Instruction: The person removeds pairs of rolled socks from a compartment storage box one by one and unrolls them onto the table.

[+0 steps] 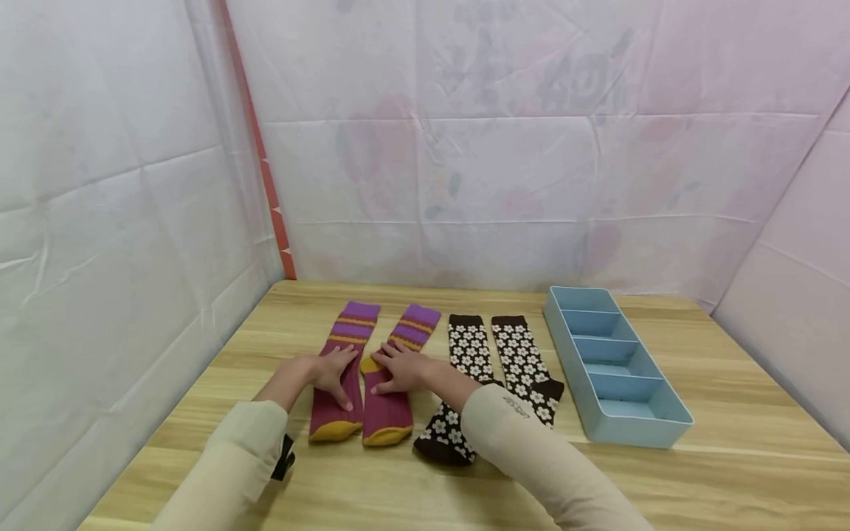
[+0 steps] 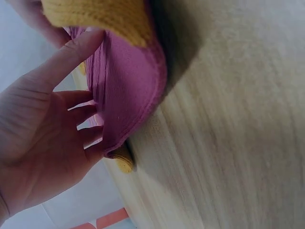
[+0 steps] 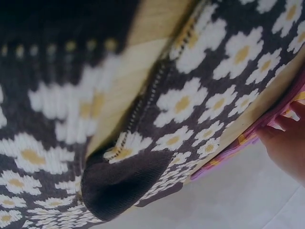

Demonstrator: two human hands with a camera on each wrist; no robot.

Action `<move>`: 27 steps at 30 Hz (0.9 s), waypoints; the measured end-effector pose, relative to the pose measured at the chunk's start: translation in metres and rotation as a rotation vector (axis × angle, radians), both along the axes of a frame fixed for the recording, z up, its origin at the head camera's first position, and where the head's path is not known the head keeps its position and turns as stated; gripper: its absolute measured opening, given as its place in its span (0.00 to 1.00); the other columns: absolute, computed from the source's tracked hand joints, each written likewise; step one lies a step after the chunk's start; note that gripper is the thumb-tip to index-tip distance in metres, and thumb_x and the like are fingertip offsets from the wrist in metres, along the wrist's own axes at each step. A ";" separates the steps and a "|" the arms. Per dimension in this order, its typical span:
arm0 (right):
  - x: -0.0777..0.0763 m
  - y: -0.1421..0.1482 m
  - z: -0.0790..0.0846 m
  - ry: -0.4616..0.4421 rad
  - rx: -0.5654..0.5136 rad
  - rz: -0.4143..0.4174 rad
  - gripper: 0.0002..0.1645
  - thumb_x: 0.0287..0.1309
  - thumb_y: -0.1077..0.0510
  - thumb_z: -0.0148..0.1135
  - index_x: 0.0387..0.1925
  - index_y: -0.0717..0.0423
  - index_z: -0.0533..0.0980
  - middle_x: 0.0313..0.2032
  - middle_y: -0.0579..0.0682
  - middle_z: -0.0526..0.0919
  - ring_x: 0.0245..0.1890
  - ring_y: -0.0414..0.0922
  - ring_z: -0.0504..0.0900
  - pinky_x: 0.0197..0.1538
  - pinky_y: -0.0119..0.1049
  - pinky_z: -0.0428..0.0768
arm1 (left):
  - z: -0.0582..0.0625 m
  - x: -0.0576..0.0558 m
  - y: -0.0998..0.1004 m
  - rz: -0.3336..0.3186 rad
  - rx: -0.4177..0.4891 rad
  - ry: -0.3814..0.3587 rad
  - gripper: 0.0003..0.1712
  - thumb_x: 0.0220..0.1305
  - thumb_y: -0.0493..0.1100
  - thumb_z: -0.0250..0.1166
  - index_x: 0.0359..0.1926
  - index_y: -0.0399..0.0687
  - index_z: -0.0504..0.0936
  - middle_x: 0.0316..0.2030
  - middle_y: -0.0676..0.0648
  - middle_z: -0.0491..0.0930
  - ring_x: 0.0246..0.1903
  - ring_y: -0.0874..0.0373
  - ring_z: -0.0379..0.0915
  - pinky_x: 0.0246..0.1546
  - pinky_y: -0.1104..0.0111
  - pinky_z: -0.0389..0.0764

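Two maroon socks with purple striped cuffs and mustard toes lie side by side on the table. My left hand rests on the left maroon sock, thumb and fingers spread. In the left wrist view, the fingers of my left hand touch the edge of the maroon fabric. Spread over the right maroon sock, near its mustard heel, is my right hand. The right wrist view catches only part of the right hand, at its right edge.
Right of the maroon pair lie two black socks with white flowers, the left floral sock partly under my right forearm and the right floral sock beside it. A light blue divided box stands farther right on the wooden table. White sheeting encloses the back and sides.
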State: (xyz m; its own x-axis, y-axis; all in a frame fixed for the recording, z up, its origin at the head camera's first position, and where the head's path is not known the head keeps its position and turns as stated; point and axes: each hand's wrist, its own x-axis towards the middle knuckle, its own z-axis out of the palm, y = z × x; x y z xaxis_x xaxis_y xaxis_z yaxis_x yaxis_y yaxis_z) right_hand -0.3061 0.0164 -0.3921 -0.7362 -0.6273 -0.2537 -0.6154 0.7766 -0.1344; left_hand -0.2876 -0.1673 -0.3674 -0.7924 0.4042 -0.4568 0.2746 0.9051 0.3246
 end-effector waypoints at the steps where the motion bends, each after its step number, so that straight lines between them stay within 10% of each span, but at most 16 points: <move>1: 0.000 0.000 -0.001 -0.003 0.001 0.001 0.44 0.57 0.33 0.51 0.70 0.46 0.52 0.69 0.51 0.47 0.68 0.51 0.43 0.63 0.44 0.56 | 0.000 0.001 0.001 -0.001 -0.012 -0.001 0.59 0.47 0.51 0.73 0.68 0.32 0.45 0.68 0.33 0.39 0.66 0.37 0.29 0.61 0.47 0.45; 13: -0.006 0.006 0.000 -0.060 -0.122 0.030 0.46 0.56 0.36 0.55 0.69 0.49 0.53 0.69 0.53 0.47 0.67 0.51 0.46 0.63 0.44 0.55 | -0.007 -0.008 -0.007 -0.022 -0.014 -0.014 0.65 0.42 0.60 0.73 0.69 0.35 0.45 0.69 0.36 0.38 0.66 0.39 0.29 0.61 0.47 0.44; 20: -0.020 0.035 0.017 -0.038 -0.316 0.066 0.41 0.60 0.45 0.57 0.67 0.62 0.55 0.67 0.61 0.51 0.65 0.54 0.53 0.63 0.45 0.53 | 0.011 -0.009 -0.001 -0.001 0.109 -0.005 0.48 0.56 0.47 0.66 0.67 0.29 0.49 0.66 0.30 0.46 0.65 0.38 0.40 0.60 0.49 0.50; 27: -0.041 0.085 0.059 0.057 -0.389 -0.068 0.39 0.62 0.49 0.55 0.67 0.63 0.54 0.66 0.63 0.51 0.64 0.58 0.53 0.62 0.51 0.54 | 0.042 -0.031 0.015 -0.018 0.226 0.181 0.36 0.65 0.42 0.57 0.65 0.26 0.52 0.62 0.29 0.56 0.62 0.39 0.52 0.58 0.52 0.59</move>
